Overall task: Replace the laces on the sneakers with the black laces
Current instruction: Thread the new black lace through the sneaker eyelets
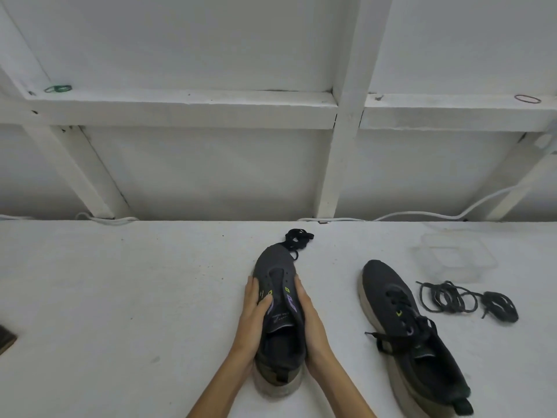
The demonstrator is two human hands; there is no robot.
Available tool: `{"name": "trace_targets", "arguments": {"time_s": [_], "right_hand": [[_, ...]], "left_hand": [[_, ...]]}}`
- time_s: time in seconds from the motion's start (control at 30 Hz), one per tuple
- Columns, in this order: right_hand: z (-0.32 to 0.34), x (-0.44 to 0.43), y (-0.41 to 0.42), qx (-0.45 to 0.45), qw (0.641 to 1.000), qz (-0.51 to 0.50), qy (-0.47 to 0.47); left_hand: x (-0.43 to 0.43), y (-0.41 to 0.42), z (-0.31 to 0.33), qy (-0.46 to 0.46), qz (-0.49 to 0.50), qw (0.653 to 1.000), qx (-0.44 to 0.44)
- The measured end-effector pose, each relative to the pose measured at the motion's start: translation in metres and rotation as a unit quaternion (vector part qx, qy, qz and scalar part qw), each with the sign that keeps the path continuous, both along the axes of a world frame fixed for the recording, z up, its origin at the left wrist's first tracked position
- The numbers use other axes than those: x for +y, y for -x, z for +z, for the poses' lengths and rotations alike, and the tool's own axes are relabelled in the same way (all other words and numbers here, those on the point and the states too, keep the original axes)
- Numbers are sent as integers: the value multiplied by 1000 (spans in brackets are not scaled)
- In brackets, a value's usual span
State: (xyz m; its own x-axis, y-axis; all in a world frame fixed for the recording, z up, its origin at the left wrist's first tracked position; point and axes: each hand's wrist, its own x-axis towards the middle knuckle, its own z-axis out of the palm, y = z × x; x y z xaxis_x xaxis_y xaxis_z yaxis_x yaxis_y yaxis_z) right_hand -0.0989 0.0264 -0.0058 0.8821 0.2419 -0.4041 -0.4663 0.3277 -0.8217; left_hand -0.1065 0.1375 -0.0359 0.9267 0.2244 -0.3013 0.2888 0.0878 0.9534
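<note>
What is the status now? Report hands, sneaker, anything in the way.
Left hand grips the unlaced sneaker, right hand flat against its other side. Black lace bundle lies at its toe, not threaded. Nothing in the way.

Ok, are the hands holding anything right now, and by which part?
Yes: the unlaced dark grey knit sneaker, by its midfoot sides. The left hand grips with thumb over the eyelets; the right hand presses the opposite side.
</note>
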Motion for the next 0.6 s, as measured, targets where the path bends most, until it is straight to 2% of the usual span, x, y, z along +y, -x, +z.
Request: {"name": "trace_targets", "arguments": {"time_s": [0.47, 0.6], "right_hand": [[-28, -19, 32, -48, 998, 17, -38], [-25, -34, 27, -88, 992, 43, 80]], "left_hand": [[-17, 40, -10, 35, 21, 999, -24], [-18, 42, -3, 54, 42, 997, -33]]}}
